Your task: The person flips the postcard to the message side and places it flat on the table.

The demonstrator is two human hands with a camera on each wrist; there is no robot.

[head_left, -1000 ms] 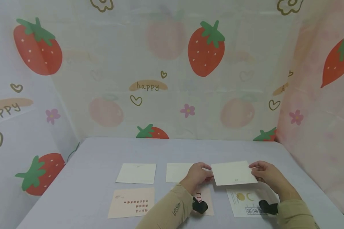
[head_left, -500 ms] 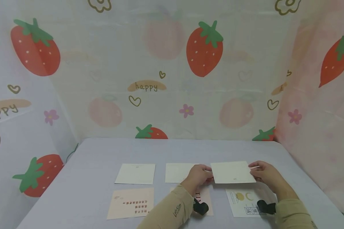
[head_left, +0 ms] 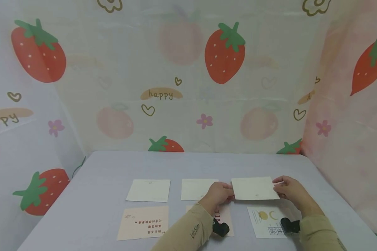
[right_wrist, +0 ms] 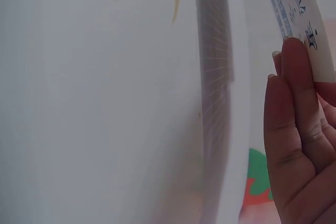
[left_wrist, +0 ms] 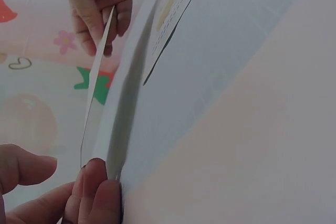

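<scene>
A white card with a small mark near its front edge is held up over the right side of the table, casting a shadow below. My left hand holds its left edge between the fingers. At the opposite edge my right hand pinches it between thumb and fingers. Blue printed characters show on the card's other face in the right wrist view. Seen edge-on in the left wrist view, the card spans between both hands. Below it lies a white card with a sun and moon, partly covered by the right wrist camera.
Two white cards lie farther back, one at left and one in the middle, partly behind my left hand. In front are a pink card with lettering and another pink card, mostly under my left forearm. Strawberry-print cloth encloses the table.
The held card has tipped slightly and its front edge has come up a little in the view. Both hands keep their hold and have barely moved.
</scene>
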